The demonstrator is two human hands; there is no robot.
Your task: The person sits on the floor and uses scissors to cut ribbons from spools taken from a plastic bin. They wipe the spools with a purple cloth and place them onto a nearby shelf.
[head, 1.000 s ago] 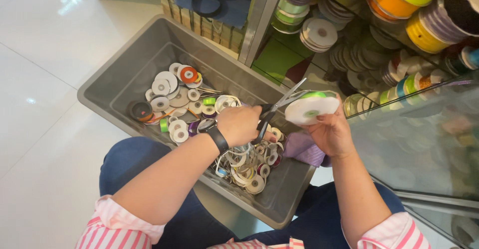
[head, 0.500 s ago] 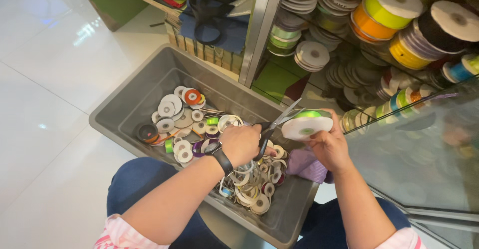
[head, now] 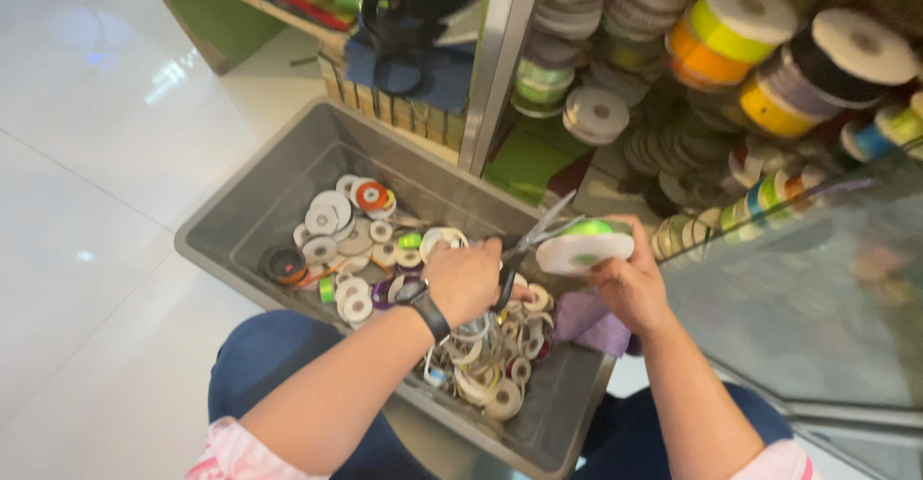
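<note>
My left hand (head: 468, 279), with a black watch on the wrist, grips a pair of scissors (head: 535, 242) whose blades point up and to the right. My right hand (head: 628, 281) holds a white spool of bright green ribbon (head: 585, 245) just right of the blades. Both hands hover over a grey plastic bin (head: 269, 209) that rests on my lap and holds several ribbon spools (head: 356, 240), mostly white, some orange and green.
A metal-framed shelf (head: 500, 57) ahead is packed with stacked ribbon rolls (head: 740, 19) in yellow, orange, white and purple. A glass panel (head: 817, 307) stands at the right. A purple cloth (head: 586, 321) lies in the bin. White tiled floor (head: 87, 153) spreads to the left.
The view has shifted, so bin and hands sit lower in the frame. The scissors and the green spool stay together, with the spool tilted slightly more to the right.
</note>
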